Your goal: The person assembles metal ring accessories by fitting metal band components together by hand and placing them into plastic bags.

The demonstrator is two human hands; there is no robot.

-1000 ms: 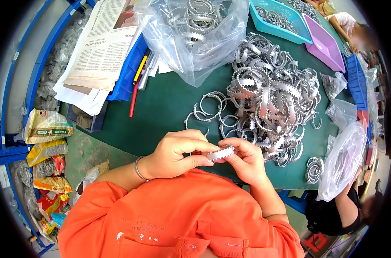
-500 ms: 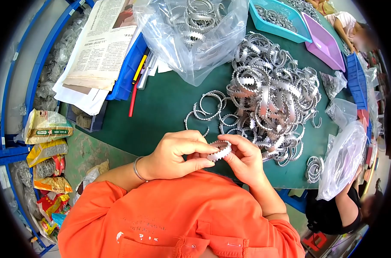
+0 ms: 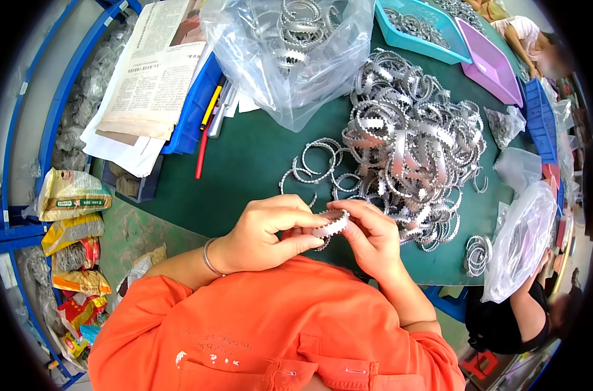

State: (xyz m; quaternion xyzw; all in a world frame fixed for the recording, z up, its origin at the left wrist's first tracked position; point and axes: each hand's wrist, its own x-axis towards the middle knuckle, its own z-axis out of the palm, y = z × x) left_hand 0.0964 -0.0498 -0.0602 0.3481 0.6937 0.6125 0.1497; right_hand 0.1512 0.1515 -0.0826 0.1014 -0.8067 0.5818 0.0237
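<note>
Between my two hands is a toothed metal ring [image 3: 333, 227], held low over the table's near edge. My left hand [image 3: 267, 236] pinches its left side between thumb and fingers. On its right side, the thumb and fingers of my right hand [image 3: 369, 236] press against the ring. A large tangled pile of similar metal rings [image 3: 414, 143] lies on the green table [image 3: 244, 156] beyond my right hand. Several loose rings [image 3: 317, 161] lie just ahead of my hands. One small stack of rings [image 3: 477, 255] stands at the right.
A plastic bag [image 3: 290, 85] with rings lies at the back. Newspapers [image 3: 154, 72] rest on a blue tray [image 3: 202, 98] beside a red pen [image 3: 201, 156]. Turquoise [image 3: 427, 49] and purple [image 3: 492, 65] baskets stand back right. A co-worker's arm [image 3: 528, 306] is beside a clear bag [image 3: 521, 241] at the right.
The held ring has tilted and turned between my fingers and shifted slightly left. The co-worker's clear bag at the right has moved a little. My hands have stayed nearly in place.
</note>
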